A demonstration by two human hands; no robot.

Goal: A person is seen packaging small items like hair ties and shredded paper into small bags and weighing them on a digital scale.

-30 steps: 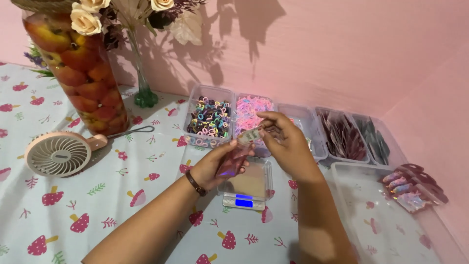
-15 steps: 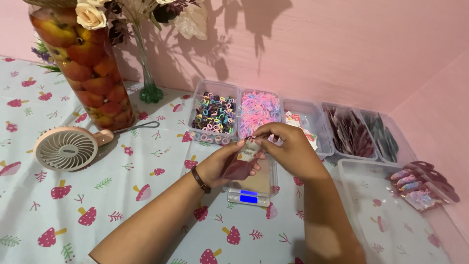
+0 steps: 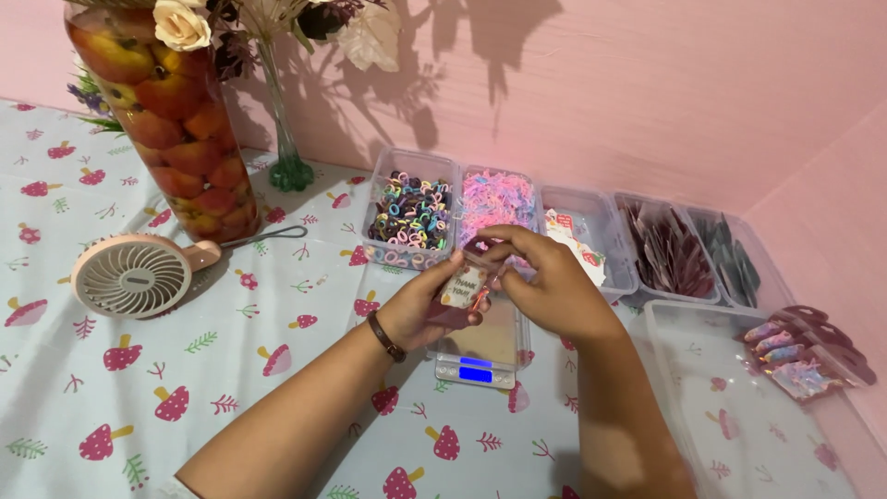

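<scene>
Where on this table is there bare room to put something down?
Free cloth lies in front of the small fan, left of the left hand. The clear tray at right is bare apart from packets at its far corner. Crowded: the row of bins by the wall, and around the scale under both hands.

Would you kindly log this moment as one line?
left hand: holds small pouch | right hand: pinches pouch top | below: pocket scale | table: handheld fan
</scene>
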